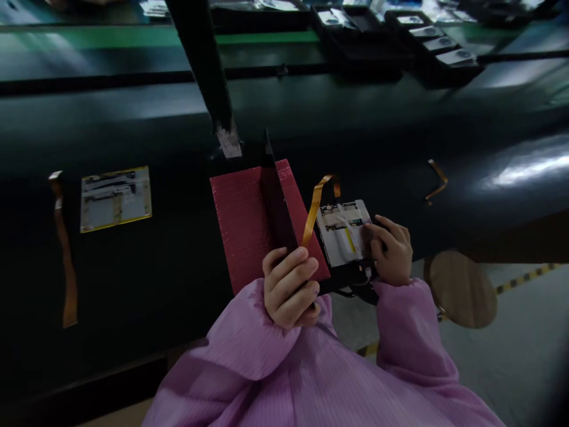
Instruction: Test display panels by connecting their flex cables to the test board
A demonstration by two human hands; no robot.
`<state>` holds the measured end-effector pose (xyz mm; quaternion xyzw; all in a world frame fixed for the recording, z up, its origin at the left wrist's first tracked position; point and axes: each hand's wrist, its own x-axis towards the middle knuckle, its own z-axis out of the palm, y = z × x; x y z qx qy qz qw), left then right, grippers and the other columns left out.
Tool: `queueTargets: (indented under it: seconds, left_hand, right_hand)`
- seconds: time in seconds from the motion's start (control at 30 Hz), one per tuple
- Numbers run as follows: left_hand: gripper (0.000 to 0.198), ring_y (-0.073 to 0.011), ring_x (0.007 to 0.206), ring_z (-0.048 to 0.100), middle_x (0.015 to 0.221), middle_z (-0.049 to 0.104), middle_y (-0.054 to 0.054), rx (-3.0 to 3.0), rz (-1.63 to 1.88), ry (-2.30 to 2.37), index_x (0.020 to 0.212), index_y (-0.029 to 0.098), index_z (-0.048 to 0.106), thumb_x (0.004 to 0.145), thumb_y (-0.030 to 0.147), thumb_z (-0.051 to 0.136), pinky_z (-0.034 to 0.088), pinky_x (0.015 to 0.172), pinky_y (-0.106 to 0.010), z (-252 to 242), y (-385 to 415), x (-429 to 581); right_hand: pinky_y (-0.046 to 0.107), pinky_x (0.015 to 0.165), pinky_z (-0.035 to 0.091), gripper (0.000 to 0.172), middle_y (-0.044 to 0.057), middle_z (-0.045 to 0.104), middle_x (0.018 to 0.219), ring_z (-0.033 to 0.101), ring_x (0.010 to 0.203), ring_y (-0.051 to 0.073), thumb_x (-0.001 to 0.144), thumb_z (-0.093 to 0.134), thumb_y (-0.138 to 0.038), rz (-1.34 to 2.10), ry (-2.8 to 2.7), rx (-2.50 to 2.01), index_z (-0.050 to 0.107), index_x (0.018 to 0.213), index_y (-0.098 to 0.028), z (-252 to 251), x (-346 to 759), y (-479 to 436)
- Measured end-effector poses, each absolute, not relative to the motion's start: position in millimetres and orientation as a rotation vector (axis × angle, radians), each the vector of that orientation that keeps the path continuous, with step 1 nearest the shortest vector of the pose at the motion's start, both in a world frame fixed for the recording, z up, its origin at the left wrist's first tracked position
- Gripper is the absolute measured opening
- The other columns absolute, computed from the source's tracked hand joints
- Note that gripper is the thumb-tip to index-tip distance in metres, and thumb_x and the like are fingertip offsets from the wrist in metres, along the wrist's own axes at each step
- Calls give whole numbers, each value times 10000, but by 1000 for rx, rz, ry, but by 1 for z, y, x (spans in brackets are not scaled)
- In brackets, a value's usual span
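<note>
My left hand (pixel 290 286) is closed around the lower edge of a thin black panel (pixel 276 196) that stands on edge over a red bubble-wrap sheet (pixel 242 222). An orange flex ribbon (pixel 313 210) arcs from the panel to a small grey circuit module (pixel 343 230). My right hand (pixel 391 250) grips that module at its right side, thumb pressing on its face near a yellow strip. Both sleeves are pink.
A dark workbench (pixel 133 118) spreads ahead. A yellow-edged label card (pixel 115 197) lies at the left beside a strip of orange tape (pixel 66 261). Black trays with parts (pixel 427 41) sit at the far right. A round wooden stool (pixel 462 289) stands below right.
</note>
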<state>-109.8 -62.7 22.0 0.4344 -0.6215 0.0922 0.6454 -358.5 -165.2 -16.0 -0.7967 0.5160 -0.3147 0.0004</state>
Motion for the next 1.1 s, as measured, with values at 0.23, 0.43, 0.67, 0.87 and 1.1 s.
queueTargets:
  seconds: [0.23,0.43,0.67,0.87,1.1]
  left_hand:
    - [224,-190,1195,644,1130,722,-51,830,296,-1274,808,198,549,969,286,420,532,978,-413,24,-74,-115]
    - [233,-189,1250,611,1174,703,-75,807,284,-1316,806,182,559,975,276,428,496,1048,-399,23,-70,-112]
    - [242,-189,1218,633,1082,719,-50,849,273,-1322,839,193,564,990,300,409,526,1002,-416,23,-67,-111]
    - [231,-185,1205,640,1017,717,-47,851,284,-1312,830,193,561,983,275,408,528,996,-409,25,-68,-111]
    - [226,-200,1261,607,1173,700,-78,816,271,-1330,835,177,561,982,270,416,489,1045,-413,24,-69,-111]
  right_hand:
    - [490,974,497,316,83,656,1257,597,1114,278,912,473,-238,-991,1654,-2463,748,1068,-223,-16,-358,-166]
    - [490,956,502,297,95,657,1252,606,1088,277,914,490,-242,-999,1631,-2489,754,1046,-207,-16,-359,-167]
    - [486,943,505,278,106,649,1258,617,1063,267,920,509,-221,-1064,1600,-2493,754,1051,-203,-16,-358,-166]
    - [493,933,510,258,104,656,1264,615,1045,276,927,516,-235,-1014,1628,-2526,753,1019,-194,-16,-357,-168]
    - [475,963,504,240,51,608,1370,597,1097,261,900,528,-225,-994,1658,-2501,752,987,-224,-17,-357,-168]
